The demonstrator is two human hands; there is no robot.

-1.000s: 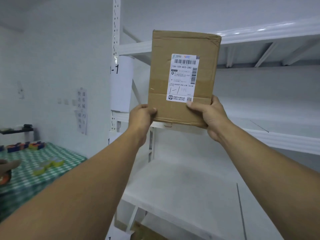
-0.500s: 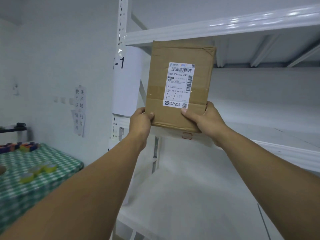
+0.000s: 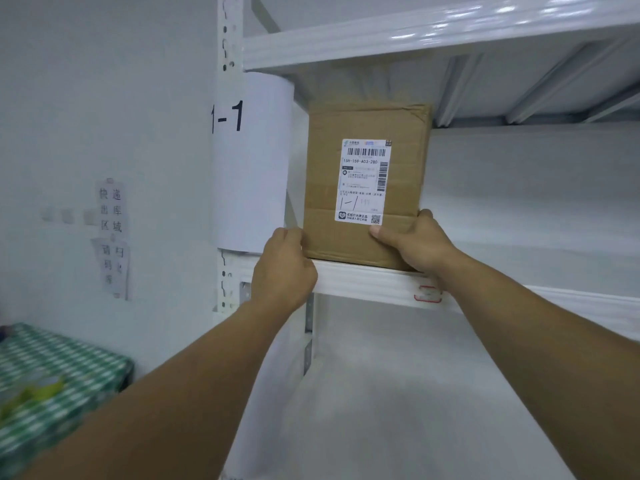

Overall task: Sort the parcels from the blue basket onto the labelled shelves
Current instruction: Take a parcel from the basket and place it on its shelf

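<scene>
The box (image 3: 367,188) stands upright at the left end of a white metal shelf (image 3: 363,282), its bottom edge right on the shelf's front lip and its label (image 3: 365,181) facing out into the room. The left hand (image 3: 282,268) grips the lower left corner with its fingers curled round the edge. The right hand (image 3: 415,244) holds the lower right corner, thumb pressed flat on the front just below the label and fingers wrapped round the side.

A curled paper sign (image 3: 249,161) reading "1-1" hangs on the punched post (image 3: 228,36) just left of the box. Another shelf (image 3: 433,32) runs close overhead, and a bare white one (image 3: 415,393) lies below. The wall (image 3: 104,98) to the left is plain white, with paper notes (image 3: 112,237) stuck to it. Low in the corner is a table (image 3: 52,368) under a green checked cloth.
</scene>
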